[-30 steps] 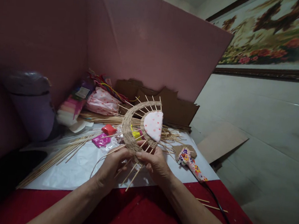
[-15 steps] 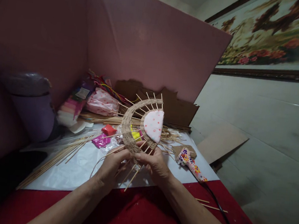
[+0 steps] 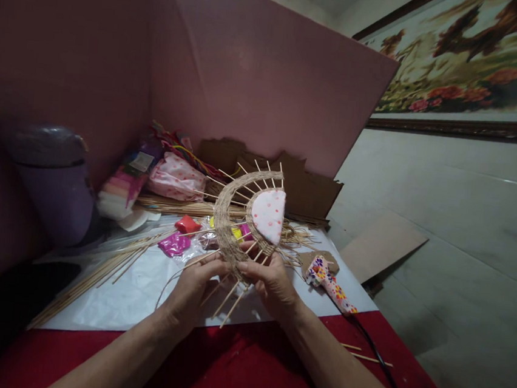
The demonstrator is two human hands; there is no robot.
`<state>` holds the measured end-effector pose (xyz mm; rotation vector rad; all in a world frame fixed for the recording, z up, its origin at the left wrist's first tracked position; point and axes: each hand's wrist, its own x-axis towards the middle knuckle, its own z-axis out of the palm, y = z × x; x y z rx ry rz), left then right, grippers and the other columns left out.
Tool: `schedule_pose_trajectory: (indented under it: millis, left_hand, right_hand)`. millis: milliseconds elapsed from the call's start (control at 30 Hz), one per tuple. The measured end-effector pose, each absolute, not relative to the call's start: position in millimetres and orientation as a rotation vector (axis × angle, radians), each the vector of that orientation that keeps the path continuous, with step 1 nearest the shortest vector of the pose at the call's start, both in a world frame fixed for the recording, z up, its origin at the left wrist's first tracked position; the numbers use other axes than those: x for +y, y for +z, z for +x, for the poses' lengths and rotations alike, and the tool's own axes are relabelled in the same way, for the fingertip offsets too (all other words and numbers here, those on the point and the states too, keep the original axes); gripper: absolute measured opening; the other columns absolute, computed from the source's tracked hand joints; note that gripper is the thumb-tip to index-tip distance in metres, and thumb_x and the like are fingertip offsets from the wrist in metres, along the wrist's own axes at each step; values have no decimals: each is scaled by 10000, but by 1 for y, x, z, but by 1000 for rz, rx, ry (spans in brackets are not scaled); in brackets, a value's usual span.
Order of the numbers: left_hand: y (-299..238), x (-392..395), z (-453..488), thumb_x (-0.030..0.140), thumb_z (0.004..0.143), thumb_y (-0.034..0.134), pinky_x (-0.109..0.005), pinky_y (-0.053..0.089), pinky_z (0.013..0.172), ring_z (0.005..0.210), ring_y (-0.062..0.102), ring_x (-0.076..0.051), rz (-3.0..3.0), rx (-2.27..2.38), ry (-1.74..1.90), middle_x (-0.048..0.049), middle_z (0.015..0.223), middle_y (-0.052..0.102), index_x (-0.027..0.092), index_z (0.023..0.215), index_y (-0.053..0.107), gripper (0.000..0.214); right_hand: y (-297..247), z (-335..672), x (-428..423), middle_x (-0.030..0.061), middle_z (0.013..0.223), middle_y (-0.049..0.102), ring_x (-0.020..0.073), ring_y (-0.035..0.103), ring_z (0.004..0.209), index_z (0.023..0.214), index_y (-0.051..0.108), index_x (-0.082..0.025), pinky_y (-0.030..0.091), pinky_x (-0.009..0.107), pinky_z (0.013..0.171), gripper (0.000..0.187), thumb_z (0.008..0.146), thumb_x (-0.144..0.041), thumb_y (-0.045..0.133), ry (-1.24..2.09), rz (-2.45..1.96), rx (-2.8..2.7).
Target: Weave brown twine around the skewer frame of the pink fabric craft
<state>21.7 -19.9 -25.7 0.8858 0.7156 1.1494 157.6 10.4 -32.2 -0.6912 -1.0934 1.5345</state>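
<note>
A half-round woven twine piece [image 3: 226, 212] stands tilted up above the table, thin wooden sticks radiating through its band. At its centre is a half-disc padded with white fabric with pink dots [image 3: 268, 215]. My right hand [image 3: 272, 282] pinches the lower end of the band, thumb in front and fingers behind. My left hand [image 3: 199, 283] is closed at the band's lower left edge, near a stick and a loose strand of twine [image 3: 164, 288]; its fingertips are partly hidden.
A flower-patterned glue gun [image 3: 330, 283] lies on cardboard at the right, its cord trailing over the red cloth [image 3: 241, 369]. Loose sticks [image 3: 94, 282] lie at left. Red and magenta packets [image 3: 175, 244], dotted fabric [image 3: 176, 177] and a purple bin [image 3: 55, 186] stand behind.
The woven piece has shifted slightly to the right in my hands. Both hands keep nearly the same place, with the right thumb still on the band.
</note>
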Motion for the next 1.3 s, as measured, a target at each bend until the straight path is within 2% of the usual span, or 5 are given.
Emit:
schedule_pose_trajectory:
  millis: [400,667,933,1167,1300]
  left_hand:
    - [-24,-21,19,351,706,631,-233,417,616,756,568,-165,871,845,1237,-34,882,639,197,918,629,262]
    - [-31,-13,19,370,616,701,-193,314,455,490,494,-84,777,906,1323,9,659,581,167,710,592,248]
    - [-34,-11,18,402,685,673,-156,176,398,520,400,-44,875,732,1384,-10,768,575,168,887,628,312]
    - [-31,-12,19,543,736,546,-212,346,565,707,470,-130,833,777,1444,-50,810,603,156,967,621,456]
    - [-31,-9,18,443,713,541,-267,379,651,750,521,-170,746,762,1456,-56,764,631,149,874,633,348]
  right_hand:
    - [-30,160,9,6,780,662,143,591,712,847,647,-180,434,276,673,313,546,-149,725,1539,-656,-1062]
    - [-32,159,9,18,782,668,156,594,712,867,641,-168,433,288,676,315,563,-161,726,1553,-652,-1120]
    - [-30,166,13,17,821,662,157,592,753,874,639,-183,432,298,718,312,573,-157,717,1555,-602,-1067]
    - [-29,172,22,-4,819,654,135,586,735,842,657,-202,442,260,683,299,558,-132,718,1510,-574,-981]
    - [-32,174,26,-16,787,648,117,576,683,836,660,-201,447,238,637,314,543,-99,707,1531,-550,-962]
